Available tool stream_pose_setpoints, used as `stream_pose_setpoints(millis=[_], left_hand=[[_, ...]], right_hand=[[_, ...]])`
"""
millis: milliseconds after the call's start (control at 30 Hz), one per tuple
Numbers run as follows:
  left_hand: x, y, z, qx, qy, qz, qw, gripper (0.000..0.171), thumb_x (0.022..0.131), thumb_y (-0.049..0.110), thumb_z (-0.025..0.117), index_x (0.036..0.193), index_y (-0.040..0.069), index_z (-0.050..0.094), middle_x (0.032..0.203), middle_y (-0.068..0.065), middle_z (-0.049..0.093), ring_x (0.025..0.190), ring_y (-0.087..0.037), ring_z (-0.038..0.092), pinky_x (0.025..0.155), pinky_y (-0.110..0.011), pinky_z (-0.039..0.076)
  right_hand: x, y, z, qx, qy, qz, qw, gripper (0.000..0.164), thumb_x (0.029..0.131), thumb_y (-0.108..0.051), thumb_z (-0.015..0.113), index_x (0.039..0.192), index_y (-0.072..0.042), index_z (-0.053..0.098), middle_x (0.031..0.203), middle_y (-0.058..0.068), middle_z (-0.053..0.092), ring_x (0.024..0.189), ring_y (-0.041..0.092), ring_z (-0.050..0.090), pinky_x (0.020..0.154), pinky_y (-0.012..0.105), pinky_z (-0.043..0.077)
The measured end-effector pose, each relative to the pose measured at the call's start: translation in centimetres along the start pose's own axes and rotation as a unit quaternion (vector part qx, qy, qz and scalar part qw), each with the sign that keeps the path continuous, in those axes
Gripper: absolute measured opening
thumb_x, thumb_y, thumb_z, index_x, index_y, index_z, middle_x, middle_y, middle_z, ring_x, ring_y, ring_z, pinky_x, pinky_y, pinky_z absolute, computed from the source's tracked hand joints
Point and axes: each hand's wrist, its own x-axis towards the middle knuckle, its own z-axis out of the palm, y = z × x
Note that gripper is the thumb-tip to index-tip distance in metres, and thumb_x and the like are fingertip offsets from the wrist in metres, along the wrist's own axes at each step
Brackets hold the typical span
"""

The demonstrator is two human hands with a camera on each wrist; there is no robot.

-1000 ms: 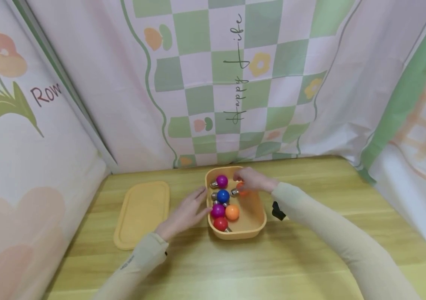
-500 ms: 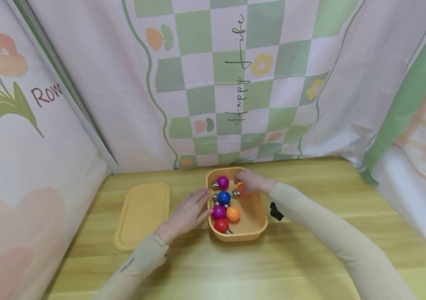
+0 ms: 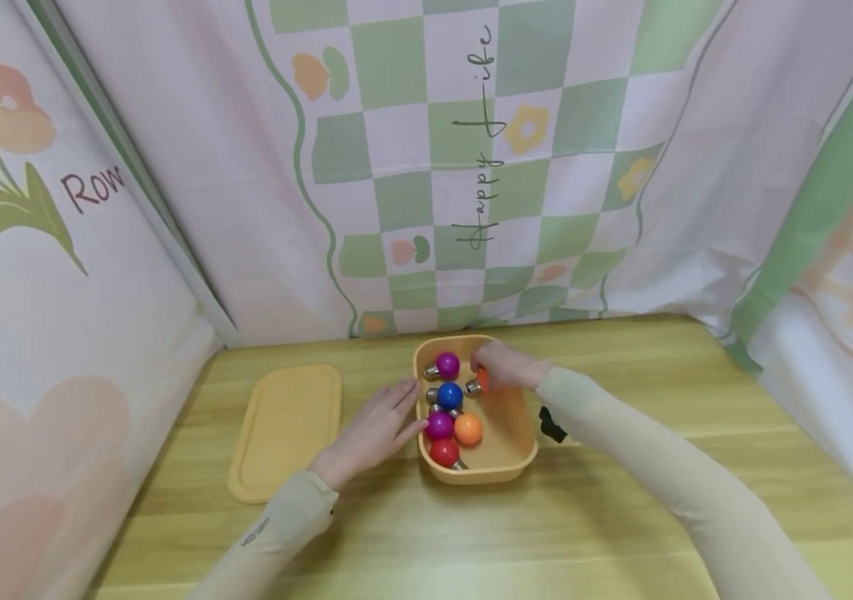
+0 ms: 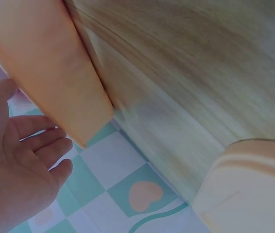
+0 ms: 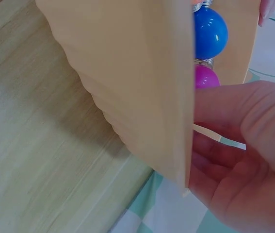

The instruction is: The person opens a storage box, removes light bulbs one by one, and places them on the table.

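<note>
A yellow-orange plastic box [image 3: 501,454] holds several coloured light bulbs, among them a blue bulb [image 3: 450,396], a red bulb [image 3: 444,453] and an orange bulb [image 3: 468,429]. My left hand [image 3: 369,433] rests at the box's left side, its fingers extended along the rim; the left wrist view shows them loosely bent by the wall. My right hand [image 3: 507,367] reaches over the right rim at the back, fingers bent down inside. Partly covered by it is an orange-red bulb [image 3: 482,381], metal base pointing left. The box wall hides the right fingertips, so I cannot tell whether they grip it.
A matching yellow-orange lid [image 3: 287,433] lies flat on the wooden table [image 3: 426,542], left of the box. Printed curtains [image 3: 396,200] hang along the table's back and both sides.
My right hand has sunk slightly into the box and covers more of the orange-red bulb. My left hand stays at the left rim, and the other bulbs lie as before.
</note>
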Motion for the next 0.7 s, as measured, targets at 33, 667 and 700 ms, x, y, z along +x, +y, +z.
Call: stream_pose_setpoints(millis=[33, 667, 700], left_hand=[[0.0, 0.0, 0.0, -0.001, 0.0, 0.0, 1.0, 0.063, 0.103, 0.04, 0.05, 0.147, -0.003, 0.041, 0.154, -0.022, 0.041, 0.145, -0.033, 0.041, 0.124, -0.048, 0.031], [0.0, 0.0, 0.3, -0.005, 0.009, 0.003, 0.9999, 0.063, 0.102, 0.039, 0.052, 0.147, -0.004, 0.041, 0.155, -0.022, 0.04, 0.144, -0.034, 0.041, 0.122, -0.048, 0.034], [0.0, -0.1, 0.3, -0.006, 0.009, 0.003, 0.9999, 0.063, 0.102, 0.039, 0.052, 0.147, -0.004, 0.041, 0.155, -0.022, 0.04, 0.144, -0.034, 0.041, 0.122, -0.048, 0.033]], right_hand=[[0.0, 0.0, 0.0, 0.001, 0.002, -0.002, 1.0, 0.027, 0.069, 0.006, 0.068, 0.096, 0.002, 0.07, 0.097, 0.017, 0.071, 0.088, 0.028, 0.065, 0.083, 0.038, 0.06], [-0.4, 0.1, -1.2, 0.018, 0.018, -0.003, 1.0, 0.019, 0.066, 0.01, 0.066, 0.08, -0.003, 0.066, 0.078, 0.007, 0.065, 0.07, 0.018, 0.057, 0.063, 0.025, 0.053], [-0.5, 0.1, -1.3, 0.013, 0.028, -0.009, 0.999, 0.019, 0.065, 0.009, 0.067, 0.08, -0.003, 0.067, 0.078, 0.007, 0.066, 0.071, 0.018, 0.058, 0.064, 0.027, 0.054]])
